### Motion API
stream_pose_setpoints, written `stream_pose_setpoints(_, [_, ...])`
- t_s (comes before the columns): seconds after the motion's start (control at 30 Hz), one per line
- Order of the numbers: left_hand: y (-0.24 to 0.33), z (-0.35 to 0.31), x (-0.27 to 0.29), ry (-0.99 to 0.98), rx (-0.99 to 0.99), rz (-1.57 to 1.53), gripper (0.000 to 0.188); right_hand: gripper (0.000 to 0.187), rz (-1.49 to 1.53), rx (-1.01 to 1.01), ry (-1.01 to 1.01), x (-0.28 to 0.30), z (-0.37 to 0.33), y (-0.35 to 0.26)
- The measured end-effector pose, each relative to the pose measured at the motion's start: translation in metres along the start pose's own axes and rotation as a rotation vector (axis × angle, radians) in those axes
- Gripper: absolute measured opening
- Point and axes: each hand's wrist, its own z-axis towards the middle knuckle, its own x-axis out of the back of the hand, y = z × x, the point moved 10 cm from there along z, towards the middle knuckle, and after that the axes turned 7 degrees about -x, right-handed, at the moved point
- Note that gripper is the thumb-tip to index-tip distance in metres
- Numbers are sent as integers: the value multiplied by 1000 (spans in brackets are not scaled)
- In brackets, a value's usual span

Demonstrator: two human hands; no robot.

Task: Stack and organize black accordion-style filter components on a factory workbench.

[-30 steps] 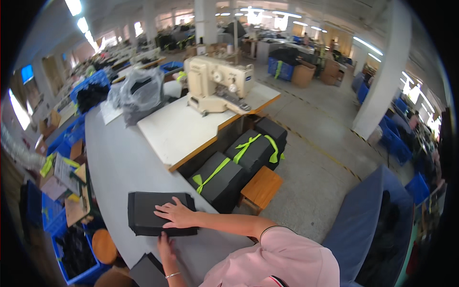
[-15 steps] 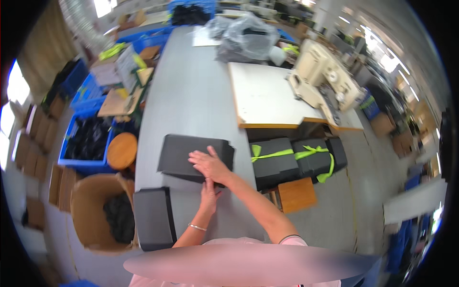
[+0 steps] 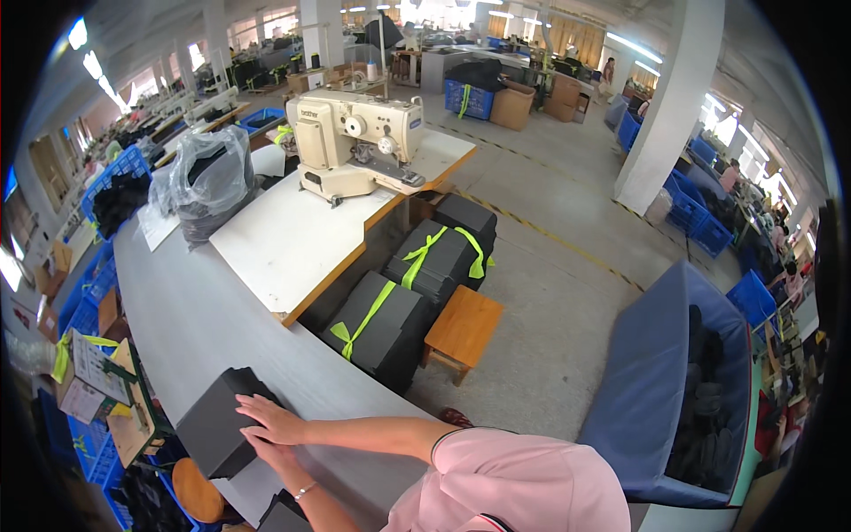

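A stack of dark grey flat pieces [image 3: 222, 421] lies on the grey table [image 3: 191, 324]. My right hand [image 3: 275, 419] rests flat across its top with fingers stretched and somewhat apart. Just below it, my left hand [image 3: 273, 452], with a bracelet at the wrist, touches the near side of the same stack. Its fingers look extended, though partly overlapped by the right hand. Part of another dark stack [image 3: 284, 514] shows at the lower edge, beside my left forearm.
A cream sewing machine [image 3: 355, 146] stands on a white-topped table [image 3: 275, 239]. Beyond the table edge are dark bundles [image 3: 381, 324] tied with yellow-green strips and a wooden stool [image 3: 465, 328]. A large blue padded bin [image 3: 647, 372] stands right; blue crates [image 3: 93, 448] line the left.
The view has swung to the right, so the stack and hands now appear lower left and the blue bin shows. Both hands stay at the stack.
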Motion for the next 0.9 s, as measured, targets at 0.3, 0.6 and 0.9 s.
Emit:
stream_pose_setpoints(0.3, [61, 114, 130, 491, 179, 381, 93, 43, -261, -267, -68, 168, -223, 111])
stream_pose_setpoints(0.6, [100, 111, 117, 404, 140, 482, 105, 32, -275, -933, -84, 324, -455, 221])
stream_pose_setpoints(0.9, [26, -75, 71, 457, 31, 585, 92, 40, -218, -837, -600, 323, -410, 283])
